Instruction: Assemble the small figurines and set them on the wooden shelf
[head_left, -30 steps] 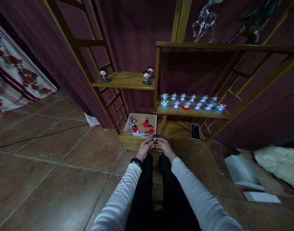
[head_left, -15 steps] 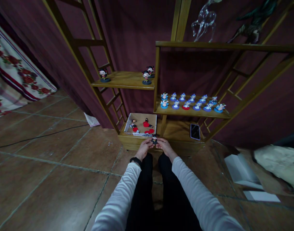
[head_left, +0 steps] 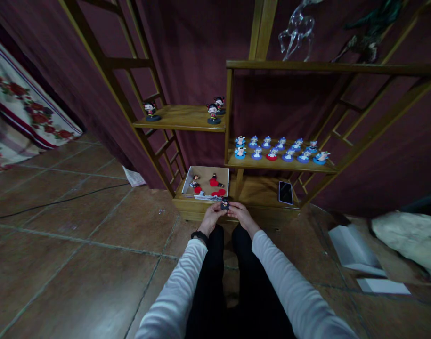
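Both hands, the left hand [head_left: 212,216] and the right hand [head_left: 240,214], pinch one small dark-haired figurine [head_left: 225,203] between their fingertips, just before a cardboard box [head_left: 205,179] on the wooden shelf [head_left: 261,190].

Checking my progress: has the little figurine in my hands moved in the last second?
No. The figurine, pinched between left hand and right hand, sits by the cardboard box's near right corner, as before.
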Available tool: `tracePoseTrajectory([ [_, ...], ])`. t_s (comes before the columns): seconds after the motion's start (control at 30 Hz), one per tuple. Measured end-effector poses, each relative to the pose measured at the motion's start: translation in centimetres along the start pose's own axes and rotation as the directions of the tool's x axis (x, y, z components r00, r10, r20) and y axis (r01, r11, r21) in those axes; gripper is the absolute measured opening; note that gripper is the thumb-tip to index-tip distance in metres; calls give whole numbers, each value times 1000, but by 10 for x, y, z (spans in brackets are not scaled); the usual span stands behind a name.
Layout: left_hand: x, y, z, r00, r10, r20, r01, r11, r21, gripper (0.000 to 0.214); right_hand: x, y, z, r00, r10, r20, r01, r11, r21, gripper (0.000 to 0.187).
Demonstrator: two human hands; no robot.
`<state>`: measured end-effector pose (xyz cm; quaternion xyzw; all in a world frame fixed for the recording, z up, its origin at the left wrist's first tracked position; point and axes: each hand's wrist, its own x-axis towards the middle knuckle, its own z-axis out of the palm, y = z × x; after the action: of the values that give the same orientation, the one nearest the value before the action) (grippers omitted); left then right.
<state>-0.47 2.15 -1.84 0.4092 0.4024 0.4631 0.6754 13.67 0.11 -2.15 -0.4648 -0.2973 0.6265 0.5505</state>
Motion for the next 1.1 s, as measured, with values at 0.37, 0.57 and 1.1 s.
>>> tracePoseTrajectory([
  [0.37, 1, -2, 1, 998, 37, -52, -34, 998, 54, 53, -1, 0, -2, 997, -32, 67, 32, 999, 3, 36],
  [0.57, 3, -7, 5, 987, 141, -73, -132, 983, 125, 48, -1, 1, -2, 997, -51, 63, 50, 999, 9, 36],
  [1.1, -4, -1, 7, 1000, 25, -13, -25, 999, -24, 35, 4, 4, -3, 997, -48, -52, 49, 999, 16, 30],
])
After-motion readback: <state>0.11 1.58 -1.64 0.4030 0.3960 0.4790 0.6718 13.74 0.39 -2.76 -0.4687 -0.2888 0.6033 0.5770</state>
